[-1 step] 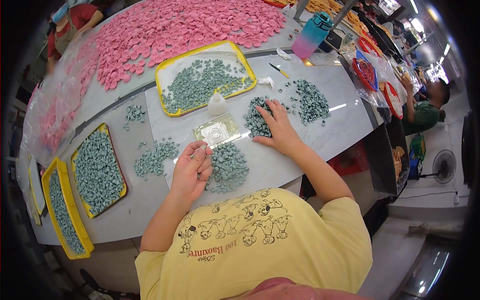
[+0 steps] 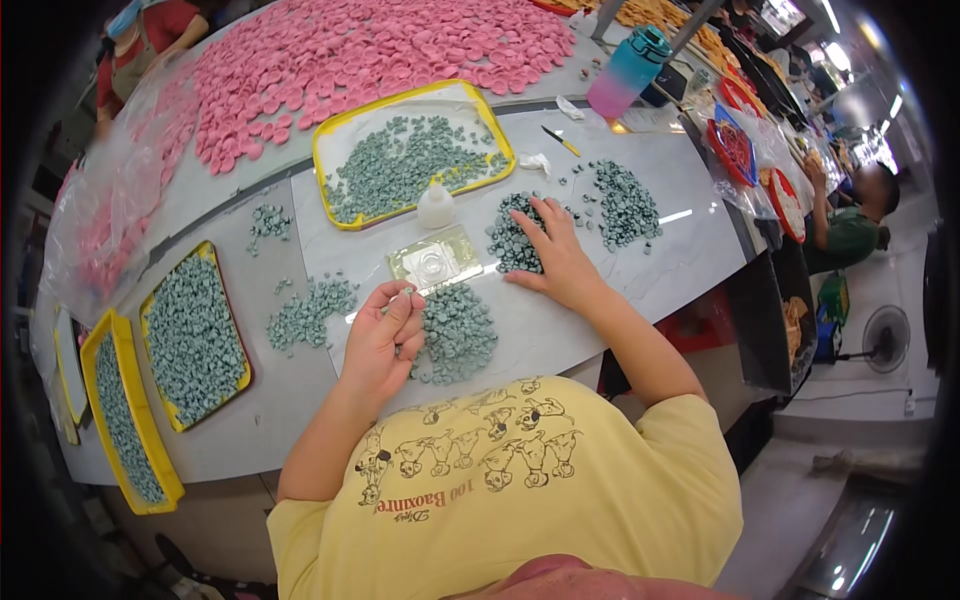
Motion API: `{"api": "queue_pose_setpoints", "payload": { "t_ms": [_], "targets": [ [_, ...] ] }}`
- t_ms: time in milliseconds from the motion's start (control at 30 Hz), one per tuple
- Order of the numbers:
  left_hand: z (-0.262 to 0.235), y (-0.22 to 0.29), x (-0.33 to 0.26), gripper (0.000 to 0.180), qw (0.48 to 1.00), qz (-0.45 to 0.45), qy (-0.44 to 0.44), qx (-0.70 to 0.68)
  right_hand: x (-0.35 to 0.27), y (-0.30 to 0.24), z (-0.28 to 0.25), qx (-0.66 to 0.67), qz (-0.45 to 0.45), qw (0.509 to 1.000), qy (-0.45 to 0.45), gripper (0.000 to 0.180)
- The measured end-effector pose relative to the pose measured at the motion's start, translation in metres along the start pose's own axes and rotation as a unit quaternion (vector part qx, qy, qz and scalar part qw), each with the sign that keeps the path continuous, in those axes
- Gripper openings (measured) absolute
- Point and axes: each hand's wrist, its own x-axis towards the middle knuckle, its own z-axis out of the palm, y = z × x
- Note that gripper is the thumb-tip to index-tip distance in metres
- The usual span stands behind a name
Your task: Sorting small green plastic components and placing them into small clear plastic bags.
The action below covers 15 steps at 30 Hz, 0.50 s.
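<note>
My left hand [image 2: 383,332] is closed in a pinch, with a small grey-green piece [image 2: 407,292] at its fingertips. Right beside it lies a heap of similar grey-green pieces [image 2: 458,335]. Over a darker, shinier heap of small pieces [image 2: 508,247] rests my right hand [image 2: 556,262], its fingers spread; what lies under the palm is hidden. Between the hands and slightly beyond them is a shallow clear dish [image 2: 434,264] on a yellowish sheet. A white squeeze bottle [image 2: 436,207] stands just behind that dish.
Beyond the bottle sits a yellow-rimmed tray [image 2: 318,170] of green pieces; another tray [image 2: 247,372] and a yellow bin [image 2: 172,492] are at left. A knife [image 2: 562,142], dark pieces [image 2: 625,205] and a drink bottle [image 2: 628,75] lie right. Pink discs [image 2: 380,50] cover the far table.
</note>
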Motion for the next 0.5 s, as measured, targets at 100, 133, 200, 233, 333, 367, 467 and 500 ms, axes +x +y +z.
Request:
{"api": "queue_pose_setpoints", "payload": {
  "t_ms": [100,133,200,233,333,367,467,500],
  "targets": [
    [-0.024,0.012,0.004,0.011,0.999,-0.020,-0.020,-0.017,0.018,-0.018,0.011,-0.022,-0.010,0.999,0.021,0.065],
    [-0.031,0.015,0.005,0.011,0.999,-0.018,-0.014,-0.026,0.022,-0.023,0.016,0.006,0.002,0.999,0.050,0.057],
    [-0.045,0.022,0.007,0.010,0.999,-0.027,-0.019,-0.034,0.028,-0.034,0.019,0.034,0.014,0.997,0.068,0.050],
    [-0.051,0.025,0.009,0.010,0.999,-0.026,-0.014,-0.044,0.030,-0.040,0.013,0.055,0.101,0.993,0.024,0.045],
    [-0.067,0.032,0.013,0.011,0.998,-0.023,-0.019,-0.051,0.021,-0.043,0.020,0.060,0.181,0.982,0.000,0.041],
    [-0.072,0.034,0.015,0.011,0.999,-0.030,-0.016,-0.042,0.016,-0.042,0.023,0.022,0.169,0.985,0.012,0.042],
    [-0.086,0.037,0.021,0.011,0.998,-0.040,-0.019,-0.041,0.005,-0.049,0.029,0.011,0.217,0.975,-0.034,0.043],
    [-0.089,0.037,0.022,0.011,0.998,-0.042,-0.026,-0.041,0.005,-0.050,0.031,0.041,0.278,0.956,-0.086,0.042]
  ]
}}
